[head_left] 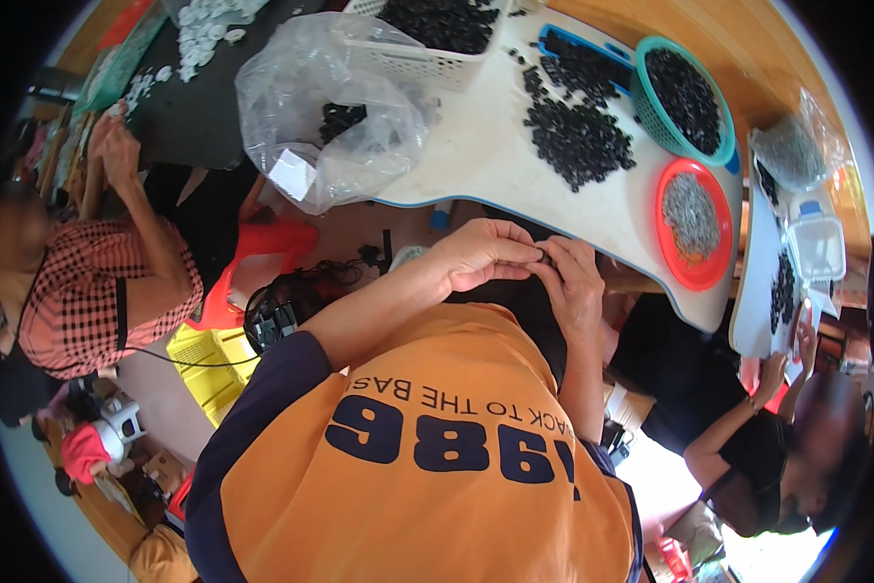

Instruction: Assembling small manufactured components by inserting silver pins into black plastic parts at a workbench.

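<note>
My left hand (pixel 483 255) and my right hand (pixel 575 282) meet in front of my chest, just off the near edge of the white table (pixel 466 155). The fingertips of both pinch a small dark piece (pixel 545 258), mostly hidden by the fingers. Beyond them lies a loose pile of small black parts (pixel 581 146). To its right, a red plate (pixel 666 233) holds small silvery metal pieces (pixel 690 216), and a teal basket (pixel 651 102) is filled with more black parts.
A clear plastic bag (pixel 272 97) with some black parts hangs over the table's left edge, near a white basket (pixel 437 70). A blue tray (pixel 619 78) lies at the back. Co-workers sit left (pixel 106 282) and right (pixel 748 447). A yellow crate (pixel 208 364) stands on the floor.
</note>
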`<action>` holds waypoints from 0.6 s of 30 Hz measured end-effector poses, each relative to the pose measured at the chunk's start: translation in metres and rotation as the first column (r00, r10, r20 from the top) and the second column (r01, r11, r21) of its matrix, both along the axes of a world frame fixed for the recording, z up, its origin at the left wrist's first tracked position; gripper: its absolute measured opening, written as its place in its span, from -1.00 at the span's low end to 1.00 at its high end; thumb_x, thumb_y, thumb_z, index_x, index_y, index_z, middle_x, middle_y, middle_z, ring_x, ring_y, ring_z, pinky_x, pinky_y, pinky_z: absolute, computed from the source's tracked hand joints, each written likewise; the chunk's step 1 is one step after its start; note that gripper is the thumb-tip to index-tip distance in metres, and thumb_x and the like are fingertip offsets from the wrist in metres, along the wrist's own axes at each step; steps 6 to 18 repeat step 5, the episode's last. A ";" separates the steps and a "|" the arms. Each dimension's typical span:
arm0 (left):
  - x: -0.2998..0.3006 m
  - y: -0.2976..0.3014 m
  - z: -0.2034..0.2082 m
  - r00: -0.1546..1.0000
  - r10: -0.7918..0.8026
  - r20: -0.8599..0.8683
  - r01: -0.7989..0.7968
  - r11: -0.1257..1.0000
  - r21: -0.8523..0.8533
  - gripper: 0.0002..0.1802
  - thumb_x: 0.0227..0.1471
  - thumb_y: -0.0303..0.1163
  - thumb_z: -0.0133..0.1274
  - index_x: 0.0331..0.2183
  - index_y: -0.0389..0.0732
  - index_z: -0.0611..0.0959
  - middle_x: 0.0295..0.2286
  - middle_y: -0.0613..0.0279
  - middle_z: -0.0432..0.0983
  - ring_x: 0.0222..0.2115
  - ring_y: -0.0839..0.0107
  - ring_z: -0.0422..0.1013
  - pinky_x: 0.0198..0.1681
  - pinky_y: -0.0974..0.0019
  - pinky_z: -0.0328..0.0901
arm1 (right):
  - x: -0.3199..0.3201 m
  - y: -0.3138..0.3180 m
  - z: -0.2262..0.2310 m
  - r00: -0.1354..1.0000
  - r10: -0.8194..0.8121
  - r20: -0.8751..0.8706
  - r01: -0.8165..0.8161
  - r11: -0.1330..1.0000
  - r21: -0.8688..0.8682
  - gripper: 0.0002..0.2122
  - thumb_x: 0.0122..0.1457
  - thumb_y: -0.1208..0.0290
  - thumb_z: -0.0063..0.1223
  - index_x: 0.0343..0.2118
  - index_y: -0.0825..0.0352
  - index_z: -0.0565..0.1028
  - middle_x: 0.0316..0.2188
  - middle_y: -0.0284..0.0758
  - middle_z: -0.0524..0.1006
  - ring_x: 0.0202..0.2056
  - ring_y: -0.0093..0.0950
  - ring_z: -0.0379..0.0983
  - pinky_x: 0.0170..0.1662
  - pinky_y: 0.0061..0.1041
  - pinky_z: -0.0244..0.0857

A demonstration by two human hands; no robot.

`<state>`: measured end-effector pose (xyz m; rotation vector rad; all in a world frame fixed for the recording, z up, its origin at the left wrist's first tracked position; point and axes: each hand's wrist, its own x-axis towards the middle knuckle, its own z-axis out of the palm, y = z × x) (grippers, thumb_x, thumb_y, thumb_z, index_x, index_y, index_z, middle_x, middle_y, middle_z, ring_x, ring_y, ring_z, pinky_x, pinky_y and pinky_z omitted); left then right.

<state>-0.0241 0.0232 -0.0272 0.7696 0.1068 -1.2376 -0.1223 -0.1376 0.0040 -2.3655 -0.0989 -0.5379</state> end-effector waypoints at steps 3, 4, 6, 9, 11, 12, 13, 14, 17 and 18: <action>0.003 0.004 -0.001 0.999 -0.004 0.041 0.002 0.999 0.052 -0.80 -0.01 -0.52 0.22 -0.29 -0.27 0.58 -0.30 0.16 0.58 -0.27 0.37 0.54 -0.16 0.33 0.47 | 0.003 0.003 -0.006 1.000 0.022 0.020 -0.023 0.999 0.028 -0.70 -0.09 0.54 0.30 -0.23 0.35 0.56 -0.29 -0.25 0.52 -0.27 -0.34 0.42 -0.21 -0.44 0.34; 0.006 0.002 -0.001 0.998 -0.016 0.065 0.011 0.997 0.074 -0.79 -0.03 -0.52 0.23 -0.29 -0.28 0.58 -0.29 0.13 0.58 -0.27 0.36 0.55 -0.16 0.32 0.47 | 0.003 0.002 -0.004 0.997 0.014 -0.074 -0.008 0.997 0.076 -0.69 -0.09 0.50 0.31 -0.21 0.30 0.57 -0.28 -0.27 0.53 -0.26 -0.34 0.43 -0.10 -0.40 0.27; 0.011 0.000 0.000 0.997 -0.018 0.081 0.013 0.998 0.067 -0.79 -0.03 -0.52 0.23 -0.29 -0.28 0.58 -0.29 0.13 0.58 -0.27 0.36 0.55 -0.16 0.32 0.47 | 0.001 0.001 -0.002 0.991 0.011 -0.132 0.008 0.991 0.137 -0.67 -0.08 0.46 0.32 -0.18 0.25 0.57 -0.28 -0.28 0.54 -0.24 -0.34 0.43 0.00 -0.35 0.20; 0.011 0.000 0.000 0.997 -0.018 0.081 0.013 0.998 0.067 -0.79 -0.03 -0.52 0.23 -0.29 -0.28 0.58 -0.29 0.13 0.58 -0.27 0.36 0.55 -0.16 0.32 0.47 | 0.001 0.001 -0.002 0.991 0.011 -0.132 0.008 0.991 0.137 -0.67 -0.08 0.46 0.32 -0.18 0.25 0.57 -0.28 -0.28 0.54 -0.24 -0.34 0.43 0.00 -0.35 0.20; 0.011 0.000 0.000 0.997 -0.018 0.081 0.013 0.998 0.067 -0.79 -0.03 -0.52 0.23 -0.29 -0.28 0.58 -0.29 0.13 0.58 -0.27 0.36 0.55 -0.16 0.32 0.47 | 0.001 0.001 -0.002 0.991 0.011 -0.132 0.008 0.991 0.137 -0.67 -0.08 0.46 0.32 -0.18 0.25 0.57 -0.28 -0.28 0.54 -0.24 -0.34 0.43 0.00 -0.35 0.20; 0.011 0.000 0.000 0.997 -0.018 0.081 0.013 0.998 0.067 -0.79 -0.03 -0.52 0.23 -0.29 -0.28 0.58 -0.29 0.13 0.58 -0.27 0.36 0.55 -0.16 0.32 0.47 | 0.001 0.001 -0.002 0.991 0.011 -0.132 0.008 0.991 0.137 -0.67 -0.08 0.46 0.32 -0.18 0.25 0.57 -0.28 -0.28 0.54 -0.24 -0.34 0.43 0.00 -0.35 0.20; 0.011 0.000 0.000 0.997 -0.018 0.081 0.013 0.998 0.067 -0.79 -0.03 -0.52 0.23 -0.29 -0.28 0.58 -0.29 0.13 0.58 -0.27 0.36 0.55 -0.16 0.32 0.47 | 0.001 0.001 -0.002 0.991 0.011 -0.132 0.008 0.991 0.137 -0.67 -0.08 0.46 0.32 -0.18 0.25 0.57 -0.28 -0.28 0.54 -0.24 -0.34 0.43 0.00 -0.35 0.20; 0.011 0.000 0.000 0.997 -0.018 0.081 0.013 0.998 0.067 -0.79 -0.03 -0.52 0.23 -0.29 -0.28 0.58 -0.29 0.13 0.58 -0.27 0.36 0.55 -0.16 0.32 0.47 | 0.001 0.001 -0.002 0.991 0.011 -0.132 0.008 0.991 0.137 -0.67 -0.08 0.46 0.32 -0.18 0.25 0.57 -0.28 -0.28 0.54 -0.24 -0.34 0.43 0.00 -0.35 0.20; 0.011 0.000 0.000 0.997 -0.018 0.081 0.013 0.998 0.067 -0.79 -0.03 -0.52 0.23 -0.29 -0.28 0.58 -0.29 0.13 0.58 -0.27 0.36 0.55 -0.16 0.32 0.47 | 0.001 0.001 -0.002 0.991 0.011 -0.132 0.008 0.991 0.137 -0.67 -0.08 0.46 0.32 -0.18 0.25 0.57 -0.28 -0.28 0.54 -0.24 -0.34 0.43 0.00 -0.35 0.20; 0.011 0.000 0.000 0.997 -0.018 0.081 0.013 0.998 0.067 -0.79 -0.03 -0.52 0.23 -0.29 -0.28 0.58 -0.29 0.13 0.58 -0.27 0.36 0.55 -0.16 0.32 0.47 | 0.001 0.001 -0.002 0.991 0.011 -0.132 0.008 0.991 0.137 -0.67 -0.08 0.46 0.32 -0.18 0.25 0.57 -0.28 -0.28 0.54 -0.24 -0.34 0.43 0.00 -0.35 0.20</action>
